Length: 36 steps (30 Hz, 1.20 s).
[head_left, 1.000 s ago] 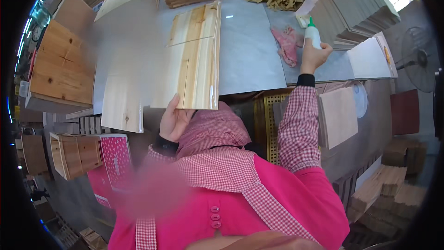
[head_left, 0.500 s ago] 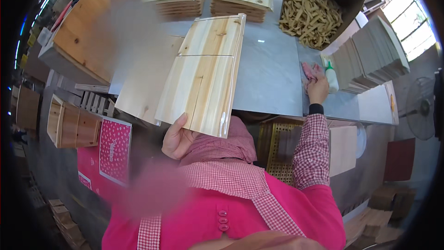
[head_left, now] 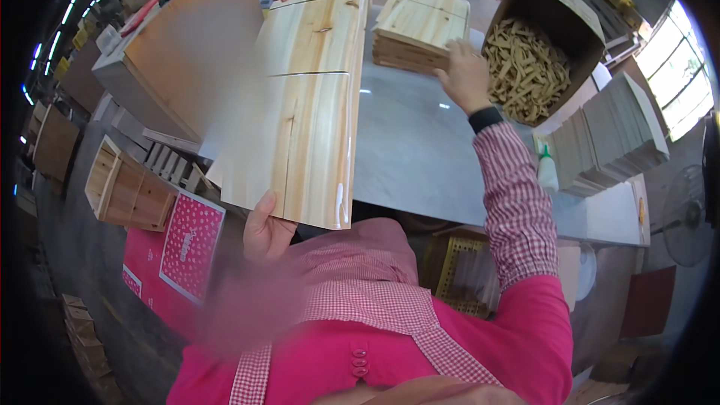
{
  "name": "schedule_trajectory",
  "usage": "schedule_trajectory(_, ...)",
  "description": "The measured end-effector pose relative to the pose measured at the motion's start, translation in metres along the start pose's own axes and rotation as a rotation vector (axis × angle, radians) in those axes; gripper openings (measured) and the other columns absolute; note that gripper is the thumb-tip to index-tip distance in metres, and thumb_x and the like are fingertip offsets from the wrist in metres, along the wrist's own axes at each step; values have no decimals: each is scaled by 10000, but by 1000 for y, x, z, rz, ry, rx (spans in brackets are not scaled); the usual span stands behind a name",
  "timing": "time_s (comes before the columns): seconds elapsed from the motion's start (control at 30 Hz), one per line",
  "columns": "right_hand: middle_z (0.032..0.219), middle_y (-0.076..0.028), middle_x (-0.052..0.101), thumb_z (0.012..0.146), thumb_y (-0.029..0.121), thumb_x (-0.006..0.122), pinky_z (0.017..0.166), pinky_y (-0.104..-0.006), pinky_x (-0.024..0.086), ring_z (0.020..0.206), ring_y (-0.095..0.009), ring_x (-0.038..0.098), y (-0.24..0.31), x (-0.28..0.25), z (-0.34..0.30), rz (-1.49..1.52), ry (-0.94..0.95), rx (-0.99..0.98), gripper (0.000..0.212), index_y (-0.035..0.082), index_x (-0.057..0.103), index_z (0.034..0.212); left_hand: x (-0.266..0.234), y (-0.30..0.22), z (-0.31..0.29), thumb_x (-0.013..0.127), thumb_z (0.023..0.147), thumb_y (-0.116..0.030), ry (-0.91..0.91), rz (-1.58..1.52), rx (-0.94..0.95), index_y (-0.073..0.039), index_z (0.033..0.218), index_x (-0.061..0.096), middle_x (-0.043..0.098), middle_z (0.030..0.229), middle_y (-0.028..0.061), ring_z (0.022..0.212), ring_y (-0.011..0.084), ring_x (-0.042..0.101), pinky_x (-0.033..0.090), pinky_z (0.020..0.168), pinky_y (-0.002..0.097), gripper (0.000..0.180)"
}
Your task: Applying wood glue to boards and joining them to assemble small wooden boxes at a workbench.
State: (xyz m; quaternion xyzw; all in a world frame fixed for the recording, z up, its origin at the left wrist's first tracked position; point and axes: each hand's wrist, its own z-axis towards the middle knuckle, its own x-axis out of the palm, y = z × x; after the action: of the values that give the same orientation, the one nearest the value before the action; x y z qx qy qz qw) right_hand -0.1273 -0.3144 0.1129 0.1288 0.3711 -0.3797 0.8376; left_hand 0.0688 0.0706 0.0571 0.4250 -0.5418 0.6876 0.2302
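My left hand grips the lower edge of a pale pine panel, thumb on top. The panel is tilted, with a groove across its face and a shiny wet-looking line down its right edge. Its far end overlaps the place of another stack. At the back, my right hand reaches to the right corner of a stack of similar panels; its fingers are stretched out with nothing seen in them. Whether they touch the stack I cannot tell. A white squeeze bottle with green tip stands right of my right sleeve.
A cardboard box of small wooden strips stands at the back right. Grey boards lean in a row beside the bottle. A large wooden box is at left on the grey tabletop. A blur hides part of the left side.
My right hand has left the pink cloth beside the bottle and moved forward and left to the panel stack. The held panel has shifted left and away from me.
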Motion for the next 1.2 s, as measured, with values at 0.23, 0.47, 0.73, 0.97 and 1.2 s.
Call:
schedule_trajectory(0.23,1208,-163,551,814,129,582,932,-396,424,1141,-338,523,16,69,72,-226,170,-16,377,48,517,1176,24,-28,6,513,951,-208,-22,15,82,-3,1420,291,434,1408,163,1282,266,457,385,1071,436,557)
schedule_trajectory(0.47,1329,-173,482,829,33,500,972,-437,399,1214,-354,474,33,32,9,-89,177,-167,480,73,445,1304,7,-36,-4,505,944,-181,-16,-26,79,15,1424,271,436,1403,170,1279,283,456,369,1078,445,569)
schedule_trajectory(0.73,1453,-152,363,756,-41,514,1073,-482,293,1348,-366,327,111,-100,-176,92,380,-144,726,106,325,1441,6,-46,-11,495,930,-135,-85,106,71,14,1412,293,432,1402,174,1266,284,467,383,1066,437,544)
schedule_trajectory(0.97,1494,-158,282,742,-47,530,1102,-516,237,1384,-368,262,151,-81,-229,185,532,-82,762,110,305,1453,6,-30,-16,541,900,-67,-178,452,65,11,1368,359,483,1332,135,1209,236,508,439,1008,388,508)
schedule_trajectory(1.2,1498,-159,274,750,-35,535,1103,-529,226,1387,-374,254,164,-68,-224,217,507,-33,756,115,304,1454,-6,3,19,632,867,-114,-165,1058,239,52,1138,580,644,1035,101,941,151,594,477,821,295,322)
